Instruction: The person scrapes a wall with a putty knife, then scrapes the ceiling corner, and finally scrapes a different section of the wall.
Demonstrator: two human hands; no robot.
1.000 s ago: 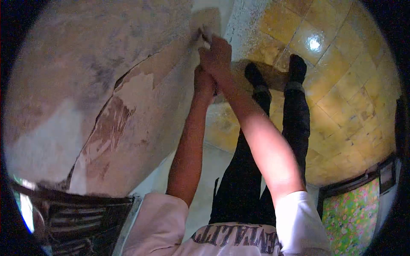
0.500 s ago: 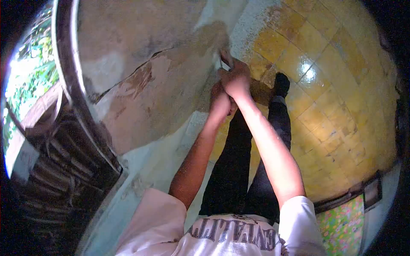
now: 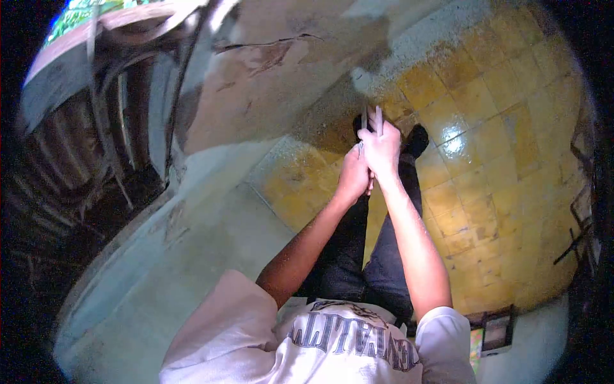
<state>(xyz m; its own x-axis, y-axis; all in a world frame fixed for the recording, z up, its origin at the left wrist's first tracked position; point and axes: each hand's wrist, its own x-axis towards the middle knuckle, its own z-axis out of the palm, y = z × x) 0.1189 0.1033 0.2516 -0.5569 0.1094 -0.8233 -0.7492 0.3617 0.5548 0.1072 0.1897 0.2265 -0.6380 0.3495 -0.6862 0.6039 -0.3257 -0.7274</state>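
My right hand (image 3: 384, 148) is closed around a thin, pale, narrow tool (image 3: 378, 120), whose straight light edges stick out past the fingers, away from me. My left hand (image 3: 353, 174) is curled just below and against the right, its fingers wrapped at the near end of the grip, which is hidden. Both hands are in front of my dark trousers (image 3: 342, 262), over the floor. Ahead and to the left of them is a wall (image 3: 281, 83) with brown bare patches, pale patches and a long crack.
Yellow tiles (image 3: 492, 179) cover the floor, with pale crumbs (image 3: 441, 41) scattered along the wall's foot. My dark-covered foot (image 3: 416, 141) stands right of the hands. A dark slatted piece (image 3: 77, 166) is at the left, near a bright opening with greenery (image 3: 83, 16).
Both hands and the tool have come back from the wall toward me and slightly right. My view has turned, showing more of the pale surface at lower left.
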